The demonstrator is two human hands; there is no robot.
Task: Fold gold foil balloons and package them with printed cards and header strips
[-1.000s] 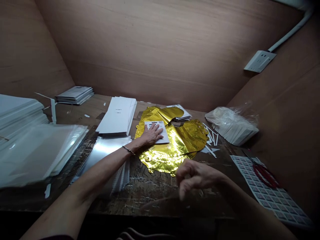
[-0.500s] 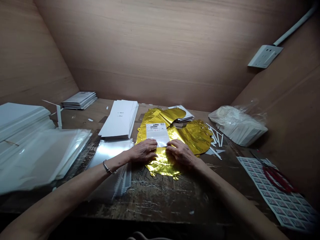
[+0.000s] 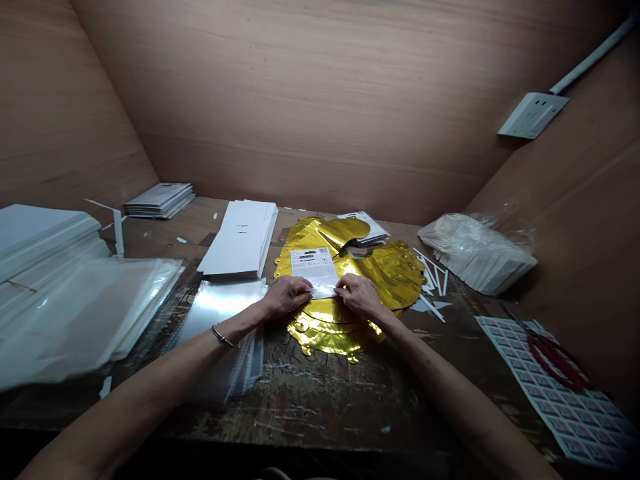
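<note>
A crumpled gold foil balloon [image 3: 395, 273] lies folded on the worktop, with a white printed card [image 3: 313, 265] on top of it. My left hand [image 3: 286, 298] and my right hand [image 3: 359, 297] meet at the card's lower edge. Their fingertips pinch that edge together with the foil beneath it. A metal bangle [image 3: 221, 335] circles my left wrist. A clear sleeve [image 3: 220, 300] lies under my left forearm.
Stacked white cards [image 3: 240, 240] and clear plastic sleeves [image 3: 90, 307] stand left of the balloon. To the right lie white sticks [image 3: 433, 277], a bagged stack [image 3: 475, 253], a printed label sheet [image 3: 550, 400] and red-handled scissors [image 3: 555, 363]. Wooden walls surround the worktop [image 3: 320, 400].
My right hand has come down from above the foil to the card's lower edge. My left hand has slid down to that edge. The foil has folded closer under the card.
</note>
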